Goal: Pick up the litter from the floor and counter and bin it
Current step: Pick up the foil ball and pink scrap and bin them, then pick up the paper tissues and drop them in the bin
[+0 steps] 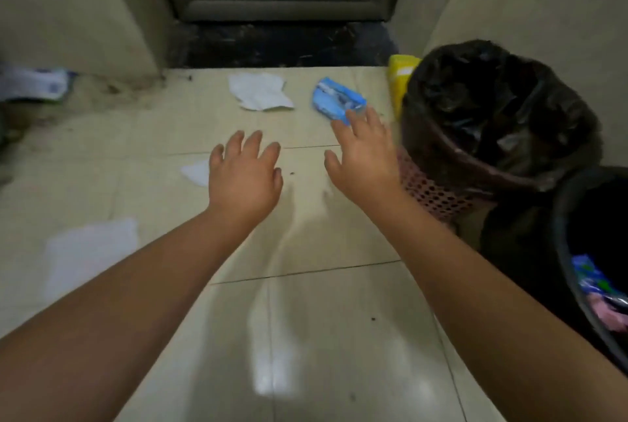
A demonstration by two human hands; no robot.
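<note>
Nearest the camera, bottom right, a dark bucket (591, 251) with colourful wrappers already inside. Large white tissue (91, 251) lies on the tiled floor (306, 336) low left. Both forearms reach forward. Left hand (243, 177) is palm down, fingers loosely spread, holding nothing, partly covering a small white scrap (195, 172). Right hand (363, 156) is also spread and empty, fingertips overlapping the near corner of the blue packet (338, 100); contact cannot be confirmed. The packet lies just ahead of the right hand, slightly to its left, long axis running far-left to near-right, so the right hand is clearly the nearer one. Lined bin (492, 122) stands immediately right of that hand. Further off: crumpled white paper (260, 92) left of the packet, yellow pack (401, 82) against the bin, printed wrapper (37, 85) far left by the wall.
</note>
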